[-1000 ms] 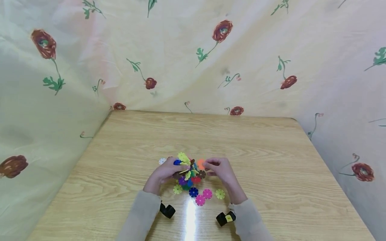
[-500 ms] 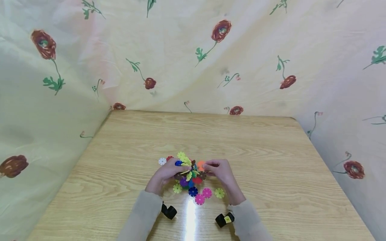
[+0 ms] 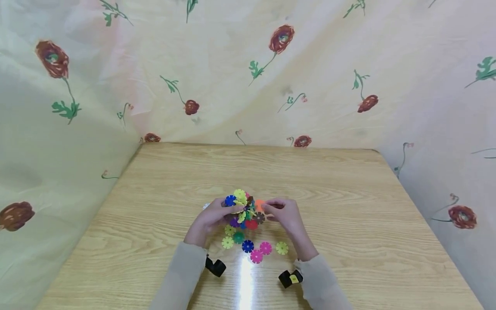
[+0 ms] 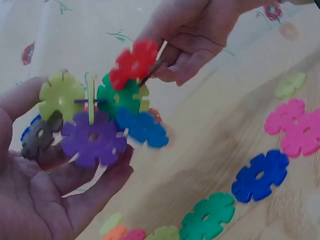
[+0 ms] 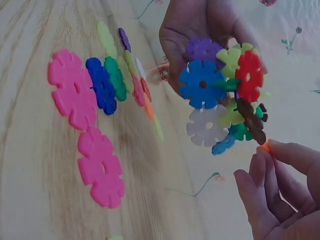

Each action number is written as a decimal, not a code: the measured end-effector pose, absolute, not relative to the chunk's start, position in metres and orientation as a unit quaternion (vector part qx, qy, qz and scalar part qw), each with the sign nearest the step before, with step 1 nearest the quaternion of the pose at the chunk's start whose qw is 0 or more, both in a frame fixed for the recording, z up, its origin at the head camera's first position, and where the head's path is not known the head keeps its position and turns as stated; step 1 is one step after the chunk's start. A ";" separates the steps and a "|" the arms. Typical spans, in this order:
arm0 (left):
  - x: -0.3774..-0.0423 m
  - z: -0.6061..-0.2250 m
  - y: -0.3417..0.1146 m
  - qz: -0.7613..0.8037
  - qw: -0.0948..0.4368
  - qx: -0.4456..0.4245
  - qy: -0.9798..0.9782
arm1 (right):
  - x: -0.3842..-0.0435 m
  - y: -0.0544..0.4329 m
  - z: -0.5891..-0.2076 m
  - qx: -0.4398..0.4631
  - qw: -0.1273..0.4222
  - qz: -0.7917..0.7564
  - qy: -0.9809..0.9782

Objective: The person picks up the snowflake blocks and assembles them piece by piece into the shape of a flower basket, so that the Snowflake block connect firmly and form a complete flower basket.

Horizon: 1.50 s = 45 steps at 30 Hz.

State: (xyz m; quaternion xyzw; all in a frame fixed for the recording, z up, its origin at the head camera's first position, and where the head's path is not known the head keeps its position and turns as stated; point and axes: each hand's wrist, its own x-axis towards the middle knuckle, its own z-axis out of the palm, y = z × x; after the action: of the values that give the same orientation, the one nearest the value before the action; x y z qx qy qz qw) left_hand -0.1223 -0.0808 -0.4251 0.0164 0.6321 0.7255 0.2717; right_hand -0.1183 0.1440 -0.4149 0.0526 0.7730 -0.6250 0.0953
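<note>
My left hand [image 3: 212, 217] holds a round cluster of slotted plastic snowflake discs [image 3: 240, 196], fingers curled under it and thumb on top. Purple [image 4: 92, 137], red [image 4: 134, 65] and blue [image 5: 202, 84] discs stick out of it at various angles. At the cluster's right side, my right hand [image 3: 286, 215] pinches an orange disc [image 3: 259, 206] between thumb and fingertips. In the right wrist view only a sliver of that orange disc shows, right at the brown disc's [image 5: 251, 121] lower edge. The cluster is up off the table, tilted between both hands.
Loose discs lie on the wooden table [image 3: 348, 206] below the cluster: two pink ones [image 5: 100, 167] touching, a dark blue one [image 4: 260, 175], a green one [image 4: 207, 216] and several more. A flowered cloth [image 3: 217, 64] rises behind the table and along both sides.
Both hands have risen slightly with the cluster, which has turned a little. A green disc on the table beneath it now shows. The right hand keeps pinching the orange disc.
</note>
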 end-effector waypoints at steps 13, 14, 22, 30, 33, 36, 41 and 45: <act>-0.120 -0.428 -0.080 0.736 0.222 -0.023 0.639 | -0.108 0.133 -0.414 0.070 0.106 -0.634 0.762; -0.120 -0.429 -0.080 0.733 0.212 -0.032 0.645 | -0.107 0.132 -0.415 0.065 0.110 -0.632 0.764; -0.119 -0.433 -0.089 0.733 0.167 -0.029 0.659 | -0.103 0.140 -0.427 -0.053 0.206 -0.572 0.792; -0.119 -0.434 -0.096 0.736 0.172 -0.023 0.654 | -0.095 0.122 -0.436 -0.224 0.227 -0.369 0.873; -0.119 -0.433 -0.096 0.744 0.172 -0.024 0.645 | -0.092 0.113 -0.436 -0.225 0.206 -0.320 0.897; -0.119 -0.432 -0.097 0.755 0.171 -0.023 0.633 | -0.090 0.108 -0.434 -0.226 0.190 -0.285 0.912; -0.119 -0.434 -0.099 0.767 0.172 -0.012 0.618 | -0.087 0.106 -0.432 -0.219 0.182 -0.261 0.922; -0.118 -0.435 -0.100 0.775 0.175 -0.008 0.607 | -0.087 0.108 -0.430 -0.201 0.185 -0.252 0.928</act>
State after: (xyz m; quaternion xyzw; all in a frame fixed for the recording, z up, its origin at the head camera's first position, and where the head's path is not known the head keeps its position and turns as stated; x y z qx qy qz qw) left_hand -0.1185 -0.0997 -0.4350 -0.0079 0.6068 0.7754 0.1746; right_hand -0.0866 0.1077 -0.4303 -0.2012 0.9284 -0.2520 0.1847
